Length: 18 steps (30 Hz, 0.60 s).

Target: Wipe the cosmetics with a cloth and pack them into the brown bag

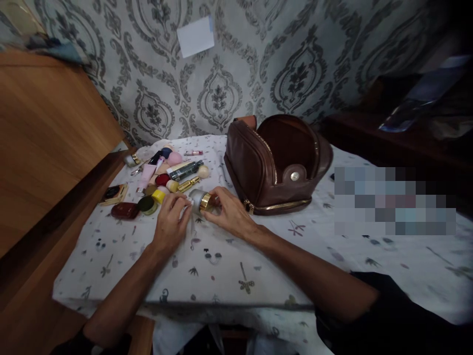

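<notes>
**Our right hand (pixel 231 212) grips the gold cap (pixel 206 202) of a frosted jar (pixel 195 198)**

Nearest us, our forearms reach in over the patterned cloth (pixel 221 268), the dark right sleeve (pixel 373 305) behind one of them; our left hand (pixel 170 219) is bent at the jar's other end, its fingers curled inward, though the view is dim there and we cannot tell whether they press the glass or pinch something small and pale.

To handle the jar well, we would judge it best to keep the right thumb and fingers opposed around the cap, with the left fingertips bracing the body; glass and polished metal could slip, so an even, light squeeze seems wiser than a hard one, and keeping it low over the cloth would soften any drop.

The jar lies between our two hands, tilted, its cap toward the right palm and its body toward the left fingertips; the right thumb is on the near side of the cap, the fingers on the far side.

Just beyond and to the left sit a maroon case (pixel 124 211), a green tub (pixel 147 205), a gold tube (pixel 188 185) and a pink sponge (pixel 174 158); to the right the brown bag (pixel 246 160) gapes open; behind it all rises the patterned wall (pixel 229 74).
</notes>
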Motion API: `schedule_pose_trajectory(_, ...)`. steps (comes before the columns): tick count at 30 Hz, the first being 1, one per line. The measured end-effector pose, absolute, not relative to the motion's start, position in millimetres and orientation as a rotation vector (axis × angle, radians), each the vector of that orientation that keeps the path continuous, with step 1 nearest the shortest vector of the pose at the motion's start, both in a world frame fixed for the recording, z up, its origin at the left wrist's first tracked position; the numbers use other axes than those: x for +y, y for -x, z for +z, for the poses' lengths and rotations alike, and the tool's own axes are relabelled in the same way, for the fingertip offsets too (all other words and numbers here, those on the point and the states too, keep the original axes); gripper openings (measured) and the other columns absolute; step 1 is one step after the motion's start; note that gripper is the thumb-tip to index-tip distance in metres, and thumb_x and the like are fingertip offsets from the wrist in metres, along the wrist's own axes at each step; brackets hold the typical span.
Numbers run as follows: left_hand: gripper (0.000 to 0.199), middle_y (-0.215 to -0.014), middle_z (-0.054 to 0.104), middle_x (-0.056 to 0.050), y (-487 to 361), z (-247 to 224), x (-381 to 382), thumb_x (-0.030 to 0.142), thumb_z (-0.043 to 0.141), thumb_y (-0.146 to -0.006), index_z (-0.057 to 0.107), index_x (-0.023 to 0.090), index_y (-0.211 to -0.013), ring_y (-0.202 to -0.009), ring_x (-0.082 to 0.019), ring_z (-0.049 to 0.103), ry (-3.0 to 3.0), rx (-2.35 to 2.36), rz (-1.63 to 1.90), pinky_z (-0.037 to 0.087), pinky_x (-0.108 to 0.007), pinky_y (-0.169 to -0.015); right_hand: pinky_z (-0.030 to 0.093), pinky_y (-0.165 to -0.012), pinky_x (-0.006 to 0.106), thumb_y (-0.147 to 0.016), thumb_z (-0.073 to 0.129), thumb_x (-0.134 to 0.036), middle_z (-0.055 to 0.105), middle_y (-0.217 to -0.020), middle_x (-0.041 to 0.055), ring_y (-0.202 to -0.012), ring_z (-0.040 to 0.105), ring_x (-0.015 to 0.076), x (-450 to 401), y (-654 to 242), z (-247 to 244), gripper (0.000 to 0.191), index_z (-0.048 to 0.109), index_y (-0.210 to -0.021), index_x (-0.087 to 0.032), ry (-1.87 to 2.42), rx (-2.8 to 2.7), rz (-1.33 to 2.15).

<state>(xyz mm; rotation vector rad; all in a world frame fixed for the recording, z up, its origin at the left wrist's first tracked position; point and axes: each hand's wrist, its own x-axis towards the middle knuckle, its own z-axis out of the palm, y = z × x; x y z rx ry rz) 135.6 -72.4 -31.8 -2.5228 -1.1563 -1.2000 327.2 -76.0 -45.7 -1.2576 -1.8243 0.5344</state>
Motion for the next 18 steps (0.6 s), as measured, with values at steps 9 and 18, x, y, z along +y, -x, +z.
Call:
schedule_pose_trajectory(9, 0.007, -0.102, 0.06, -0.008, -142, -35, -80, 0.015, 0.052, -0.094, 0.058, 0.019, -0.093, -0.097, -0.021, 0.057, 2.588, -1.002, -1.109, 0.049, -0.037, -0.087, 0.045, -0.072, 0.029, -0.07, 0.073, -0.027, 0.058, -0.084, 0.0007, -0.076, 0.057, 0.017, -73, -326, -46, 0.029, 0.05, -0.087, -0.02, 1.244, -1.815, 0.519)
schedule_pose_trajectory(18, 0.007, -0.1, 0.058, -0.008, -133, -31, -73, 0.016, 0.052, -0.094, 0.058, 0.019, -0.091, -0.096, -0.022, 0.058, 2.488, -1.103, -1.196, 0.049, -0.037, -0.086, 0.044, -0.073, 0.03, -0.076, 0.069, -0.035, 0.065, -0.082, 0.0015, -0.078, 0.061, 0.019, -78, -325, -39, 0.03, 0.055, -0.098, -0.02, 1.331, -1.818, 0.607)
